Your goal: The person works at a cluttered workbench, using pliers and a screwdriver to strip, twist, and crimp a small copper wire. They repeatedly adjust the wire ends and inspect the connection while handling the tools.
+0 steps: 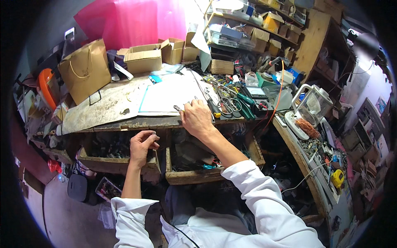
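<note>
My right hand [197,118] rests at the front edge of the workbench, on a white sheet [165,97], with its fingers bunched together. A small grey metal-looking piece [178,108] lies beside its thumb; what the fingertips hold is too small to name. Over the open left drawer [120,164], my left hand [142,145] is raised with thumb and fingers pinched. Something tiny may be between them, but I cannot make it out. Just right of my right hand lie a yellow-and-black screwdriver [214,109] and green-handled pliers [247,108].
A second open drawer [194,177] juts out below my right forearm. Cables and tools crowd the bench's right side. A clear jug [313,105] and a yellow tape measure [337,178] are on the right-hand table. Cardboard boxes [142,60] and a paper bag [84,72] line the back.
</note>
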Demonstrator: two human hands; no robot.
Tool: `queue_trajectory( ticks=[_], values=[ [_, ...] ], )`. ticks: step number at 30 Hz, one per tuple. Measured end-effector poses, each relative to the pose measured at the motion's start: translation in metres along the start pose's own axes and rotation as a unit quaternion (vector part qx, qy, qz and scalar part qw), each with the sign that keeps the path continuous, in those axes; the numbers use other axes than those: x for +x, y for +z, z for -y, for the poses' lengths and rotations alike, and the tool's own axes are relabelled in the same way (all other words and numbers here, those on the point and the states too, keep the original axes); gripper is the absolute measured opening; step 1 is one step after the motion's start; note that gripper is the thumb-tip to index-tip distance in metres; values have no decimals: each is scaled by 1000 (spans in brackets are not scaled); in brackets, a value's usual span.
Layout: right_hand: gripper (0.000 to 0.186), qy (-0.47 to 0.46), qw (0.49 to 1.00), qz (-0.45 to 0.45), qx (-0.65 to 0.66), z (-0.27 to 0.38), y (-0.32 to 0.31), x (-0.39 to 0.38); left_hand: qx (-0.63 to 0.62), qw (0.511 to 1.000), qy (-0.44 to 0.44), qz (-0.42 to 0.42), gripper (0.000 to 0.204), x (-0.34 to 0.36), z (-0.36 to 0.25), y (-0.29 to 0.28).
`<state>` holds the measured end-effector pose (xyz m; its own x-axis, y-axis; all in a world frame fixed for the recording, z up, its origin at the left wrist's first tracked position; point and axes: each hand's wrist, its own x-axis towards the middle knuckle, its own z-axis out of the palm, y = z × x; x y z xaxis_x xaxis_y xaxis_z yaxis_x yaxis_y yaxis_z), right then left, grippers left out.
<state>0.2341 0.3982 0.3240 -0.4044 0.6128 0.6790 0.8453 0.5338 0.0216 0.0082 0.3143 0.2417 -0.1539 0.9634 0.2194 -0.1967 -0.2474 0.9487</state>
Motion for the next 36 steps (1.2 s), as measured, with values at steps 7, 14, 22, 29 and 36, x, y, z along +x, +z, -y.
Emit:
queue_trajectory(
  ticks=[7,14,22,29,36],
  values=[
    [26,96,995,23,11,-46,-25,-5,-8,1000,6,-12,16,-2,-4,2],
    [25,185,982,5,-34,-119,-57,-6,-14,1000,8,-9,16,-2,0,-8],
    [22,176,976,8,-131,-173,-74,-11,-22,1000,7,-6,18,0,0,-3],
    [29,116,949,176,-235,-212,-55,-7,-17,1000,2,-22,21,1,-2,-3],
    [38,154,974,101,-133,-223,-78,-9,-45,999,0,1,27,3,5,-6]
  ],
)
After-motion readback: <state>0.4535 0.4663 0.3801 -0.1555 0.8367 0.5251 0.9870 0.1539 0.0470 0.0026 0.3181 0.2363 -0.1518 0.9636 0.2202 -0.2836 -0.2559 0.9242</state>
